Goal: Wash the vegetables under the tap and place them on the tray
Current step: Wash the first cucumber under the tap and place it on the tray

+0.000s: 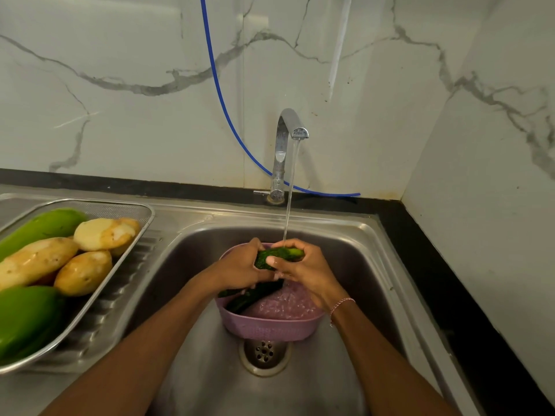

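Over on the left, the metal mesh tray point(99, 202) sits on the ribbed draining surface beside the sink point(345, 265). It holds pale peeled potatoes point(84, 273) and large green vegetables point(27, 316), all piled touching one another. In the basin, a purple basket point(270, 327) stands just beyond the drain point(264, 352), with more dark green vegetables point(249, 295) lying in its left side. Above it, the left hand point(240, 268) has its grip curled round the near end of a dark, bumpy cucumber point(280, 254). The tap point(282, 151) at the far edge is running, and its stream lands on the hands. The right hand point(306, 271) wraps its grip over the same cucumber, thumb pressed on the skin. A beaded bracelet point(341, 306) circles that wrist.
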Motion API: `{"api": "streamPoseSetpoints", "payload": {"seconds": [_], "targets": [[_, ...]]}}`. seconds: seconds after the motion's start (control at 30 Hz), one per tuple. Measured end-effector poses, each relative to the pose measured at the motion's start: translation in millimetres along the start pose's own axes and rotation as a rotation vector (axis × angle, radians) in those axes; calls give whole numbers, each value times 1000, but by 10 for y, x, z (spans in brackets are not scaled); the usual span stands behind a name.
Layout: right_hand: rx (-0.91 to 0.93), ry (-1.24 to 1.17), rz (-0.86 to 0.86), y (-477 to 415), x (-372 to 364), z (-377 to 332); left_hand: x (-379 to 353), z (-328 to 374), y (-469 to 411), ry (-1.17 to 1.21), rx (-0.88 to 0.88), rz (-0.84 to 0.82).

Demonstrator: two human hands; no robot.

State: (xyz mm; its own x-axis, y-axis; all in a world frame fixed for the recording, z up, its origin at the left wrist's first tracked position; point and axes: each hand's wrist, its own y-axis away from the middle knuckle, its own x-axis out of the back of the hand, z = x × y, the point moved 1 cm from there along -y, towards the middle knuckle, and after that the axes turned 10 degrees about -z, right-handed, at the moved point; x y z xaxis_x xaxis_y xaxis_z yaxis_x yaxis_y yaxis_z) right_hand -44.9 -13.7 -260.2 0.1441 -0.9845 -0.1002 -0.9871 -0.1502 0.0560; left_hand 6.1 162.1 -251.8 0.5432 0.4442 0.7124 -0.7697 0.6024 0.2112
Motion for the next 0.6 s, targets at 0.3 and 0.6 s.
{"api": "streamPoseSetpoints", "payload": {"seconds": [0.3, 0.6], "targets": [[-50, -171, 119, -75, 105, 8, 35, -28, 21, 391, -2, -153], [23, -459, 90, -36, -59, -19, -105, 140, 43, 958, -59, -296]]}}
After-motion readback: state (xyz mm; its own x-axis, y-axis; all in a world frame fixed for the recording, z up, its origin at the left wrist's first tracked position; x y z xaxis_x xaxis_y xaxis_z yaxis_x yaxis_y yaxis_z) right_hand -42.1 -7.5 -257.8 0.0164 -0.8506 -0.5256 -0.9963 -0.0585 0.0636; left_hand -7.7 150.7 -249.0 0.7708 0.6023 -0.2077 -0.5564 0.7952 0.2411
